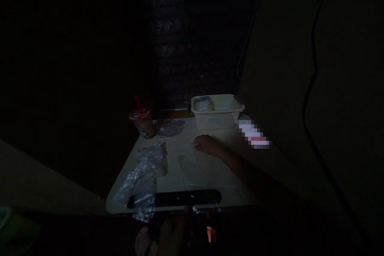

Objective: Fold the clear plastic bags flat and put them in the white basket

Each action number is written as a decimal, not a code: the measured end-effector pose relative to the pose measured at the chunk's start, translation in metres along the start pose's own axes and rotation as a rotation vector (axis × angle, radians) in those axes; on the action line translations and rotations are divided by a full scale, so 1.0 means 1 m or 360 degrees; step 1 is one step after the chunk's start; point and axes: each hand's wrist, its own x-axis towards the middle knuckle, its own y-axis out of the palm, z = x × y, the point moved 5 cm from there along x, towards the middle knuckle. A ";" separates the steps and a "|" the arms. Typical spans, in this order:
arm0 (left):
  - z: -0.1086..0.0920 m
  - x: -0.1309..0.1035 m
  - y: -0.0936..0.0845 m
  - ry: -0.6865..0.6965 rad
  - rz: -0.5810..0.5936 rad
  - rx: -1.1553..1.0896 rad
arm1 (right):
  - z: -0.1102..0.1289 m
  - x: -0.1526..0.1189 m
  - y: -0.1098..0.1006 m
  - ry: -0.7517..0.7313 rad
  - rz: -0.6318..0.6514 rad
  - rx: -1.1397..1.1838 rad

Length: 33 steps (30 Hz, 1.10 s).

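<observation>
My right hand (208, 146) is over the middle of the white table, fingers closed in a pinch at the far edge of a thin clear plastic film (192, 170). The film lies across the surface toward the near edge. Below that edge is my left hand (172, 230), dim and low in the view; its fingers are lost in the dark. A crumpled pile of clear plastic bags (150, 164) lies to the left and hangs over the near edge. A dark, long slot or strip (186, 197) runs along the table's front.
At the back stands a white plastic tub (214, 119) with a stack of clear plastic (204, 103) inside. A lidded drink cup (144, 124) with a red straw is back left, beside a flat round plastic piece (171, 127). A blurred-out item (253, 134) lies right. A cable (313, 64) hangs on the wall.
</observation>
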 end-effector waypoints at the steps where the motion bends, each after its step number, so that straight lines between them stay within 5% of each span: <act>1: 0.004 0.000 0.005 -0.0091 0.0044 -0.0094 | 0.010 0.009 0.007 -0.0025 0.0067 0.0001; 5: 0.007 0.009 0.027 -0.0401 0.0177 -0.0537 | 0.044 0.032 0.033 -0.0166 0.0335 0.0034; 9: 0.005 0.013 0.033 -0.0336 0.0113 -0.0457 | 0.051 0.033 0.037 -0.0252 0.0439 0.0169; 19: -0.031 0.009 0.016 0.0203 -0.0422 0.0268 | 0.006 0.000 0.013 -0.0088 0.0302 0.0935; 24: -0.033 0.009 0.022 0.0316 -0.0289 0.0384 | -0.024 -0.016 0.021 0.0050 0.0094 0.1617; 33: -0.015 0.012 0.013 0.0365 -0.0262 0.0645 | -0.042 -0.028 0.025 0.0051 -0.0019 0.1543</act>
